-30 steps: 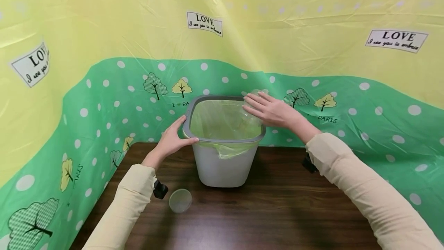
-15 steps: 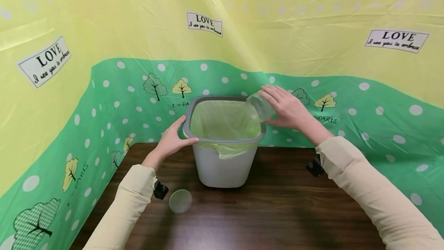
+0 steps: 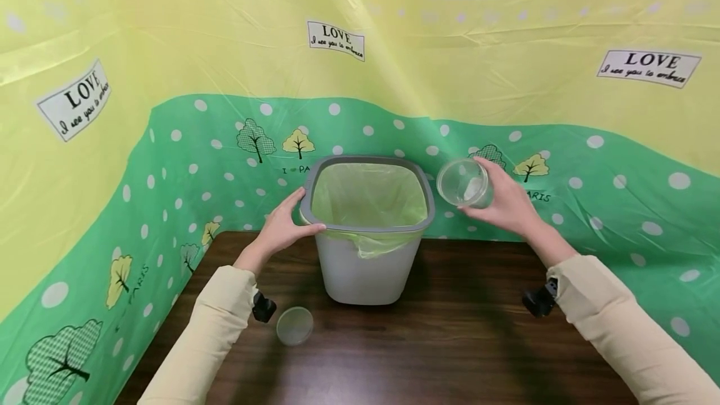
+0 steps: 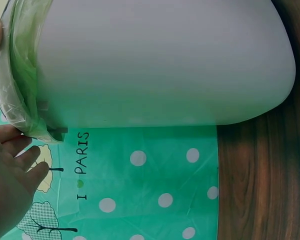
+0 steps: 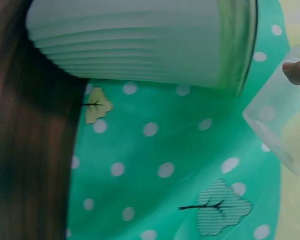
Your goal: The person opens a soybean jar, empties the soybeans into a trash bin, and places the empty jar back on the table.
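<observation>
My left hand (image 3: 279, 228) holds the left corner of a grey-white trash bin (image 3: 365, 274), thumb over the grey rim and fingers along its outside. A thin green bag lines the bin, its edge folded out below the rim. To the right of the bin, my right hand (image 3: 505, 200) grips a clear plastic jar (image 3: 462, 183) around its side. The jar's round mouth faces the head camera, and a pale patch shows through it. In the right wrist view the jar (image 5: 282, 112) is see-through, with a thumb pressed on its wall.
A round translucent lid (image 3: 295, 325) lies on the dark wooden table (image 3: 450, 349), left in front of the bin. A patterned yellow and green curtain (image 3: 214, 67) hangs close behind the bin and along the left side.
My right hand has moved from over the bin's right rim out to the right, turning the jar from tipped toward the bin to mouth toward the camera. The left hand stays on the rim.
</observation>
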Available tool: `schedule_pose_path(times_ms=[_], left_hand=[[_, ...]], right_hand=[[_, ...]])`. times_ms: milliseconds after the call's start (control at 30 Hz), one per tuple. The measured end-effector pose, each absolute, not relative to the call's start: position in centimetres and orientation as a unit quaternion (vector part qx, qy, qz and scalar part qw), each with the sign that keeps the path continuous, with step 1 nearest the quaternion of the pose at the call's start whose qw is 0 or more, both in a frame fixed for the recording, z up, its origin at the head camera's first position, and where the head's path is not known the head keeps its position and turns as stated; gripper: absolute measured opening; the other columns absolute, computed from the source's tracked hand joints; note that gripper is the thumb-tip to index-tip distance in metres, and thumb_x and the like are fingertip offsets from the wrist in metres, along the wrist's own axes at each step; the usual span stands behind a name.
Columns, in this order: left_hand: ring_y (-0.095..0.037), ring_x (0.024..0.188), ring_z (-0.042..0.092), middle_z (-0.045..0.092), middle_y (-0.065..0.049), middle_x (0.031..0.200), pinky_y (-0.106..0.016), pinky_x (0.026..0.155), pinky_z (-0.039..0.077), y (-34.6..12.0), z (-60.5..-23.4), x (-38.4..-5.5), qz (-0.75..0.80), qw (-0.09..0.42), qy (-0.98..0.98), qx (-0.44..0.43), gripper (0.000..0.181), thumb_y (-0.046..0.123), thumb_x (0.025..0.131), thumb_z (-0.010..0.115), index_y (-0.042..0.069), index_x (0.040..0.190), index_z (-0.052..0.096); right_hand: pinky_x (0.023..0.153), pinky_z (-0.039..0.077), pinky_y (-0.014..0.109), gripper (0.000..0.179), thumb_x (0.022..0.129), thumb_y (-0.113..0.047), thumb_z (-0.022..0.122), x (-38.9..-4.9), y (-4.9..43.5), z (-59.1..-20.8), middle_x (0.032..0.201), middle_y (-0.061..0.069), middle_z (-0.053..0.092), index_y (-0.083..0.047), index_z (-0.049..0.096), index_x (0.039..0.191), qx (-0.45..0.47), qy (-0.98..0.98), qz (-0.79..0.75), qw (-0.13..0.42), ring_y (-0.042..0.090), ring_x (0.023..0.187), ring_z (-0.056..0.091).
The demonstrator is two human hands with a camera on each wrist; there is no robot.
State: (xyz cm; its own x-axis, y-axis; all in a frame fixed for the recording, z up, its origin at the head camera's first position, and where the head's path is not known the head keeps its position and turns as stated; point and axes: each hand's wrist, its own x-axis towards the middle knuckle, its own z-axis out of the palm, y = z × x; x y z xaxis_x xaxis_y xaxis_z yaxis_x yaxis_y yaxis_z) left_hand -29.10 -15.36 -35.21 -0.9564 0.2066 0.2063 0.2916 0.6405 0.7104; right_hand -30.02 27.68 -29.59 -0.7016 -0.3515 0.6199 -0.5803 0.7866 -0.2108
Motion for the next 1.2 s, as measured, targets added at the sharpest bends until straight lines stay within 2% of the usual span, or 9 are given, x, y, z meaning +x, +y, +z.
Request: schedule_pose_path(times_ms=[133,567,833,1200], left_hand=[[-0.026,0.137,0.016,0.018,-0.002,0.15,-0.054,0.103,0.025,-15.4,-35.2,-29.1,-0.399,0.053,-0.905,-0.139,0.098,0.056,0.071,0.068,0.017,0.146,0.019],[-0.025,0.137,0.017,0.018,-0.002,0.15,-0.053,0.103,0.025,-15.2,-35.3,-29.2,-0.394,0.056,-0.907,-0.136,0.097,0.057,0.071,0.067,0.017,0.146,0.019],[-0.027,0.136,0.017,0.019,-0.003,0.15,-0.054,0.103,0.025,-15.2,-35.5,-29.3,-0.395,0.06,-0.907,-0.136,0.097,0.055,0.072,0.068,0.016,0.146,0.02],[-0.026,0.137,0.017,0.018,-0.002,0.15,-0.053,0.103,0.024,-15.3,-35.5,-29.2,-0.398,0.058,-0.905,-0.136,0.097,0.055,0.072,0.068,0.017,0.146,0.019]], right_hand=[[0.065,0.043,0.054,0.096,0.058,-0.021,0.084,-29.3,28.6,-31.5,0.123,0.022,0.047,-0.01,0.033,0.139,0.222,-0.907,0.236,0.27,0.039,0.096,0.051],[0.074,0.038,0.052,0.091,0.063,-0.019,0.083,-27.6,30.4,-39.5,0.12,0.023,0.047,-0.005,0.033,0.137,0.161,-0.901,0.327,0.234,0.039,0.102,0.047],[0.075,0.039,0.048,0.088,0.068,-0.023,0.08,-25.7,30.7,-45.1,0.12,0.022,0.048,-0.004,0.03,0.138,0.104,-0.904,0.362,0.203,0.036,0.101,0.049],[0.075,0.041,0.047,0.088,0.067,-0.029,0.081,-24.4,30.0,-51.2,0.116,0.023,0.052,-0.002,0.033,0.135,0.05,-0.912,0.369,0.172,0.037,0.1,0.052]])
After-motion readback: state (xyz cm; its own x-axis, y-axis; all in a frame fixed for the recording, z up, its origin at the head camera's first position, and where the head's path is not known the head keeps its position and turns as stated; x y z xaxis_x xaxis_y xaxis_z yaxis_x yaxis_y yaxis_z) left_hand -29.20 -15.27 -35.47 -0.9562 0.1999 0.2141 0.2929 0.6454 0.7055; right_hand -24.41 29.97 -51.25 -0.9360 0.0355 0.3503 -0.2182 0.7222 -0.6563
